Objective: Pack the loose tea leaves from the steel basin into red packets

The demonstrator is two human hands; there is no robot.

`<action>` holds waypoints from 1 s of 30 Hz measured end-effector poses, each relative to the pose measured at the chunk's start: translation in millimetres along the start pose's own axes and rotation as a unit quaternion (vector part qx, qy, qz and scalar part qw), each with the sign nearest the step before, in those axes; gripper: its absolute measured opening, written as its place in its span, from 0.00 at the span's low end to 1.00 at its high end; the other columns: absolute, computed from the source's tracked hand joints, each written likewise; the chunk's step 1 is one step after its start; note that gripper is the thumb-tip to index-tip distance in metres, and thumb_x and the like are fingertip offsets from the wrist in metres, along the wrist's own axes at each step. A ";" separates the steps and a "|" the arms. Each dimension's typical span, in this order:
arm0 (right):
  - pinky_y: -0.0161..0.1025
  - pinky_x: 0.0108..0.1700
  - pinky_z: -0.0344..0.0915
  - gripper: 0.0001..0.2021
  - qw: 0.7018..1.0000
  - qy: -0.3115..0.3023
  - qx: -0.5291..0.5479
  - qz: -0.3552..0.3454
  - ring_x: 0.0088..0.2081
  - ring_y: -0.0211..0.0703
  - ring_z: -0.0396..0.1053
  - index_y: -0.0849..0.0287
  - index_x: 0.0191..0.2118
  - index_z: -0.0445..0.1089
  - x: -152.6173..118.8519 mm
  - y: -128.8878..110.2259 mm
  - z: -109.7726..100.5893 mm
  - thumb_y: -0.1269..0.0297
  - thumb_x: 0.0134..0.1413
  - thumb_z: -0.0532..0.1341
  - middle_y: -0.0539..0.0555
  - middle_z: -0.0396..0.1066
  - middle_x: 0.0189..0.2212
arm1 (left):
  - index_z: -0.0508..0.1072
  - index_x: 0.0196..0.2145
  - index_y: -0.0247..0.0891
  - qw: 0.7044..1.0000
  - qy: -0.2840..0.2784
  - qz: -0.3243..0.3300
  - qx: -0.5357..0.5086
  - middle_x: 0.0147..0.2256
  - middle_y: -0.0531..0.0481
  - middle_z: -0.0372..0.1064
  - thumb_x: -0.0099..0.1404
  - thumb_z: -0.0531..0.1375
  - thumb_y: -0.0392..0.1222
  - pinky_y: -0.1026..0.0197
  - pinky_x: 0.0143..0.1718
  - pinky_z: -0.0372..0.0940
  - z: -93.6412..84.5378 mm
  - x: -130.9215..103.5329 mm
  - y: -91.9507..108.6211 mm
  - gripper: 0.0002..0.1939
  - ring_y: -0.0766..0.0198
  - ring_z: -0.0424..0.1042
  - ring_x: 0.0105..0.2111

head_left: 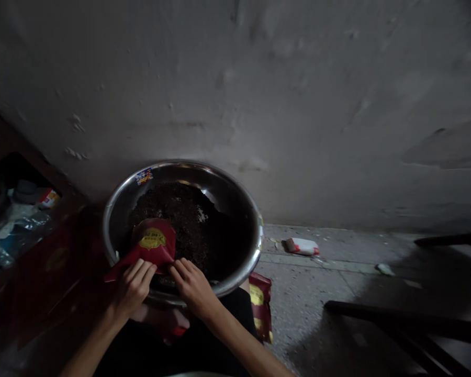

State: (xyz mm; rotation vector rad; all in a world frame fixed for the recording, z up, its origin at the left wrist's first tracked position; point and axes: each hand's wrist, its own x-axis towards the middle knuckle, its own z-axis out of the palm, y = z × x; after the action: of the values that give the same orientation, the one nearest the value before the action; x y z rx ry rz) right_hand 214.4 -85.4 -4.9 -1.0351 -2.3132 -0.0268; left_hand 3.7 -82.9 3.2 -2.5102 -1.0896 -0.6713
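Observation:
A red bag with a yellow printed label (156,253) lies over the near left side of a wide steel basin (241,272). My left hand (136,285) is closed on the bag's near edge, its fingers bent over the red material. On the bag's near right corner, my right hand (190,285) pinches with its fingertips. Dark, crumbly loose material (180,207) fills much of the basin, with some pale flecks on it. The bag's opening and whatever is inside it cannot be made out.
Behind the basin rises a grey, peeling wall (235,94). Another red bag (261,306) is on the floor at the basin's right. A white and red packet (302,246) lies by the wall. Dark wooden legs (408,319) stand right; plastic wrappings (19,225) are heaped left.

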 end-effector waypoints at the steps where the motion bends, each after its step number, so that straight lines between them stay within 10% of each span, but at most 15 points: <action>1: 0.40 0.41 0.64 0.03 1.000 -0.008 0.009 -0.006 0.36 0.44 0.62 0.61 0.39 0.69 0.5 2.6 -1.8 0.74 0.63 0.58 0.55 0.69 0.35 | 0.74 0.45 0.33 1.000 -0.009 0.006 -0.001 0.37 0.43 0.75 0.67 0.50 0.25 0.56 0.43 0.69 -0.8 -0.3 0.3 0.16 0.58 0.73 0.39; 11: 0.41 0.37 0.59 0.06 0.999 -0.016 -0.008 0.029 0.33 0.43 0.60 0.59 0.34 0.67 -11.5 9.7 -5.0 0.75 0.61 0.58 0.53 0.67 0.30 | 0.75 0.51 0.35 0.999 -0.042 0.016 0.003 0.47 0.43 0.75 0.65 0.46 0.21 0.56 0.51 0.69 -39.4 -28.7 -28.8 0.25 0.58 0.73 0.49; 21: 0.41 0.35 0.57 0.04 0.993 -0.031 -0.013 -0.117 0.33 0.42 0.61 0.62 0.39 0.66 15.0 -5.7 2.8 0.69 0.67 0.57 0.53 0.67 0.32 | 0.75 0.51 0.39 1.000 0.020 -0.004 -0.014 0.38 0.47 0.76 0.66 0.50 0.23 0.61 0.45 0.73 -22.7 -25.1 -14.5 0.23 0.62 0.76 0.40; 30: 0.41 0.34 0.57 0.06 0.995 0.012 -0.019 -0.098 0.33 0.43 0.62 0.61 0.37 0.67 10.6 1.5 12.3 0.68 0.67 0.56 0.53 0.68 0.32 | 0.73 0.53 0.39 0.999 -0.019 -0.017 -0.033 0.42 0.47 0.76 0.68 0.49 0.23 0.59 0.48 0.71 -50.2 -27.2 -27.0 0.23 0.62 0.76 0.43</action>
State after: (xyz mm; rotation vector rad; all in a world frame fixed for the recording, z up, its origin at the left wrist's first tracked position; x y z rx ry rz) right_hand 203.6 -74.1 -9.7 -0.8186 -2.3912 -0.1621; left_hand -47.3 -104.6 33.5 -2.5748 -1.1436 -0.6818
